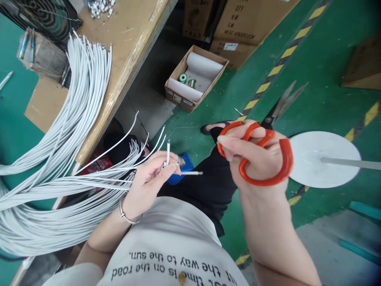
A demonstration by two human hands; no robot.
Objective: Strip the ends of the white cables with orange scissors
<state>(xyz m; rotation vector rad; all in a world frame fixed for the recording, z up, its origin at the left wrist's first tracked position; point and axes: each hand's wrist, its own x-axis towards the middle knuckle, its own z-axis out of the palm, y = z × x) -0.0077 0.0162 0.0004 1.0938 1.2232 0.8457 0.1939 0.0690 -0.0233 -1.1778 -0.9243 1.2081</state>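
Observation:
My left hand (153, 174) is closed around the ends of a few white cables (168, 153). One cable end points up from the fingers and shows coloured wire tips. Another cable end (192, 173) sticks out to the right. More white cables run from the table past this hand. My right hand (257, 153) grips orange-handled scissors (279, 109), held apart from the cables. The dark blades point up and away, slightly parted. On the table lies a thick bundle of white cables (86, 85).
Left is the work table (131, 35) with a black fan (41, 18), a wrapped block (44, 55) and small white connectors (101, 7). A cardboard box (193, 104) with solder spools stands on the floor, cartons (238, 24) behind. A round white stool (312, 174) is at right.

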